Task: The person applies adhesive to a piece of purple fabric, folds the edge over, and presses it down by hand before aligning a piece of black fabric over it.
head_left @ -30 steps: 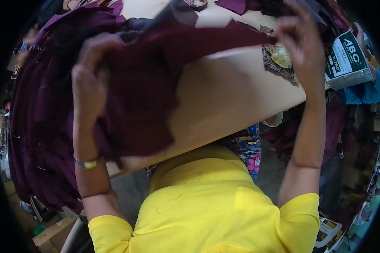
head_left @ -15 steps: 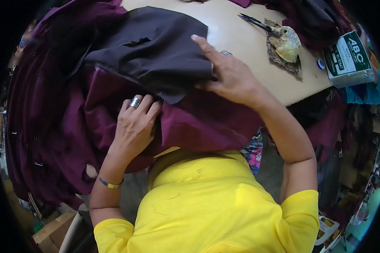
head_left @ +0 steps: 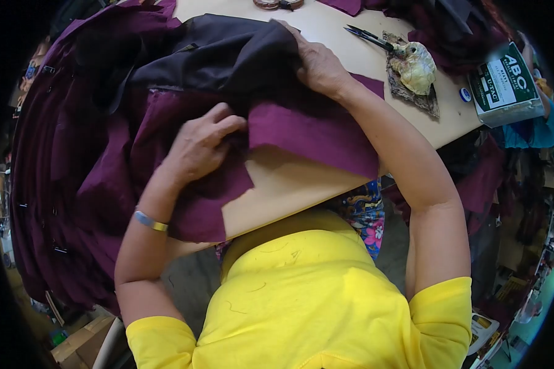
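A dark brown-black piece of fabric (head_left: 228, 52) lies folded over maroon fabric (head_left: 314, 132) on the table. At the dark piece's right edge, my right hand (head_left: 323, 67) is closed on the cloth, its index finger along the edge and its thumb lower down. My left hand (head_left: 200, 144) has its fingers bent and closed at the maroon fabric, near a fold below the dark piece; the fingertips are partly hidden. Bare tabletop (head_left: 289, 178) shows between the maroon fabric's edges near my body.
Maroon cloth (head_left: 49, 203) hangs in a thick bunch at the left. On the right of the table lie thread snips (head_left: 366, 37), a pale lump (head_left: 415, 71) on a ragged brown piece, a blue-and-white cap (head_left: 465, 95) and a green-and-white ABC box (head_left: 506, 86). A round brown object (head_left: 278, 3) sits at the far edge.
My right hand has moved up and away from me, drawing the dark fabric's edge with it. My left hand has risen slightly. The maroon fabric has parted at the front, uncovering tabletop.
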{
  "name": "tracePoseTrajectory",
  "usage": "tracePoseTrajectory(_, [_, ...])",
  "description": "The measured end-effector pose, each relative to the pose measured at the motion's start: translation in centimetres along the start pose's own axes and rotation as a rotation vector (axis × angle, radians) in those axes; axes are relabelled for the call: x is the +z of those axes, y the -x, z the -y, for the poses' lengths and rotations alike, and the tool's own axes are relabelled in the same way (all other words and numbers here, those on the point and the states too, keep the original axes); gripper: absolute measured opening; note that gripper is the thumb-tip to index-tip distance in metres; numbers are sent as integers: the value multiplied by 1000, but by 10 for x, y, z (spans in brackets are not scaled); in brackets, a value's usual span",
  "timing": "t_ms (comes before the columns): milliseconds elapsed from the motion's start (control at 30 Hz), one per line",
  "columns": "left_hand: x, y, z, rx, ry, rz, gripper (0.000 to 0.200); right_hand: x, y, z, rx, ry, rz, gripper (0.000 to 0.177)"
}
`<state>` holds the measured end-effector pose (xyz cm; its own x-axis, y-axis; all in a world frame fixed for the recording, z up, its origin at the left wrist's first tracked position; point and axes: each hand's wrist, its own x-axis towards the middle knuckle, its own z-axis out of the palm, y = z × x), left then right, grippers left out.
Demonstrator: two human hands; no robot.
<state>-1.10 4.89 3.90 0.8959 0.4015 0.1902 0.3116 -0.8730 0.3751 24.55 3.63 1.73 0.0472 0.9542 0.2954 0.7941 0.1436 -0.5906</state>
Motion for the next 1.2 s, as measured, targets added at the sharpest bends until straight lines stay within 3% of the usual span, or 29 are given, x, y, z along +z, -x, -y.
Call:
tracePoseTrajectory(133, [-37, 15, 45, -44, -282, 94, 27, 6, 0, 5, -26, -203, 14, 73])
tracePoseTrajectory(167, [-38, 26, 60, -66, -403, 24, 28, 27, -1, 3, -164, -120, -115, 80])
tracePoseTrajectory(200, [-37, 35, 69, -87, -526, -46, 28, 30, 4, 14, -127, -73, -74, 81])
tracePoseTrajectory(233, [-50, 30, 57, -289, -584, 124, 27, 34, 8, 26, -92, -24, -32, 82])
tracePoseTrajectory(333, [-69, 5, -9, -343, -593, 215, 28, 30, 17, 45, -26, 36, 34, 83])
tracePoseTrajectory(400, [-59, 0, -37, -5, -344, -29, 27, 30, 18, 46, -8, 42, 65, 87])
tracePoseTrajectory(467, [-37, -4, -45, 88, -236, -110, 23, 28, 18, 46, 18, 27, 111, 94])
tracePoseTrajectory(567, [1, -2, -26, 32, -356, -102, 19, 26, 13, 45, 13, 12, 183, 98])
tracePoseTrajectory(667, [22, 5, -15, 26, -282, -290, 18, 28, -1, 46, 19, -53, 159, 95])
tracePoseTrajectory(800, [22, 11, -14, -74, -170, -270, 16, 44, -23, 51, 10, -156, 125, 92])
tracePoseTrajectory(867, [20, 11, -16, -119, -141, -261, 17, 57, -31, 44, -93, -272, 37, 89])
tracePoseTrajectory(967, [23, 15, -12, -224, -137, -197, 23, 32, -39, 48, -84, -328, 18, 83])
tracePoseTrajectory(1067, [21, 11, -11, -219, -152, -168, 28, 39, -46, 36, -55, -338, -142, 79])
tracePoseTrajectory(1200, [18, 11, -16, -222, -158, -141, 32, 46, -43, 41, 78, -121, 38, 79])
